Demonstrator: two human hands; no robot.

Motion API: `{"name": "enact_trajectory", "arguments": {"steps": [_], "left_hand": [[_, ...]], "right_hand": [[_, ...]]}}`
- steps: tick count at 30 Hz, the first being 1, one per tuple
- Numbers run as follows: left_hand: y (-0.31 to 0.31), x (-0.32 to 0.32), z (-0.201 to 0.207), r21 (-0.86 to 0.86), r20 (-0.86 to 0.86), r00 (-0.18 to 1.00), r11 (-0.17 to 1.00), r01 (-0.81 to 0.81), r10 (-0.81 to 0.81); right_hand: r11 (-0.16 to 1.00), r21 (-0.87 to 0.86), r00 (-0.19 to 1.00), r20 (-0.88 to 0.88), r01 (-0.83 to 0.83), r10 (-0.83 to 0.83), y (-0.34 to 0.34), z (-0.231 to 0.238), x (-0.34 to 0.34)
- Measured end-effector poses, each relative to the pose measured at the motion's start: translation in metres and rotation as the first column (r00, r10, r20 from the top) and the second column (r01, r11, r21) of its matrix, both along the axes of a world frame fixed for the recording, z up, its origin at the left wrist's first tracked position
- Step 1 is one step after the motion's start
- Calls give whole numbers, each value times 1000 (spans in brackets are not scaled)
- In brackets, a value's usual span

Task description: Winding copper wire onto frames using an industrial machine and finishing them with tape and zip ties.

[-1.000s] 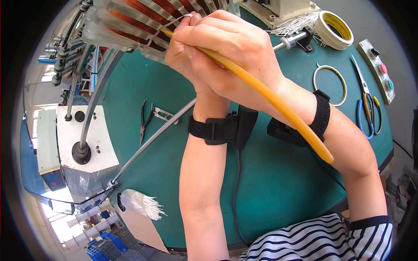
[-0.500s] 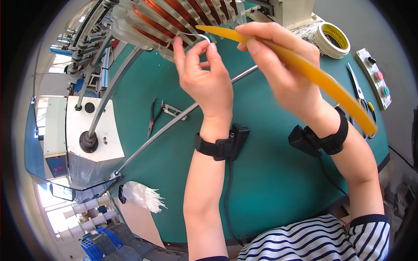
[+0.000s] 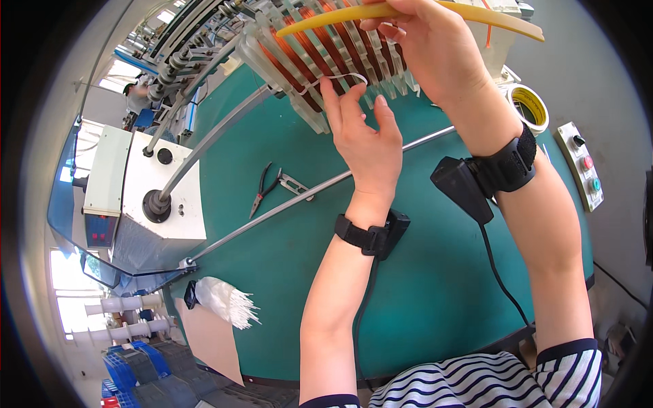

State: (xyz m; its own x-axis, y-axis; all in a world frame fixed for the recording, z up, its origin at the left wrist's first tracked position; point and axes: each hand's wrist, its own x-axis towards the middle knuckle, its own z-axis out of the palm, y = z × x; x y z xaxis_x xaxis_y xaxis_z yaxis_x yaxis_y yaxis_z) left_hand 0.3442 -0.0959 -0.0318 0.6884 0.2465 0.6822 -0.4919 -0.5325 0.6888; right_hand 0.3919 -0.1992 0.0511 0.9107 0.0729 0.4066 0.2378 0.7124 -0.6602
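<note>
My right hand (image 3: 442, 54) grips a long, curved, yellow blade-like stick (image 3: 320, 22), whose narrow end lies over the copper windings. Below it, my left hand (image 3: 364, 136) reaches up to the coil form, fingers apart and bent. Its index fingertip touches or nearly touches a thin white strip (image 3: 355, 76) that loops out from between the windings; the thumb stands away from it. Copper-coloured coils (image 3: 314, 44) sit between the clear, pale plastic dividers of the coil form (image 3: 265, 58) at the top. The strip's other end is hidden among the windings.
Pliers (image 3: 261, 190) and a small metal tool (image 3: 296, 187) lie on the green table (image 3: 272, 306), beside a slanting metal rod (image 3: 292, 203). A bundle of white ties (image 3: 228, 302) is at lower left. Tape roll (image 3: 527, 109) and button box (image 3: 581, 166) stand right.
My right hand has moved up with the yellow stick, which now lies flatter across the coils. The whole view has shifted. My left hand stays by the white strip, its fingers more spread.
</note>
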Motion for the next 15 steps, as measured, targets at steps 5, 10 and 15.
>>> {"name": "enact_trajectory", "arguments": {"steps": [5, 10, 15], "left_hand": [[-7, -4, 25, 175, -214, 967, 979, -101, 138], [6, -11, 34, 200, -217, 971, 978, -59, 103], [20, -9, 15, 206, -25, 989, 968, -140, 148]], "right_hand": [[999, -19, 998, -45, -44, 43, 3, 1, 11], [997, -28, 998, -2, -68, 68, -2, -1, 13], [985, -164, 989, 141, 54, -31, -8, -8, 17]]}}
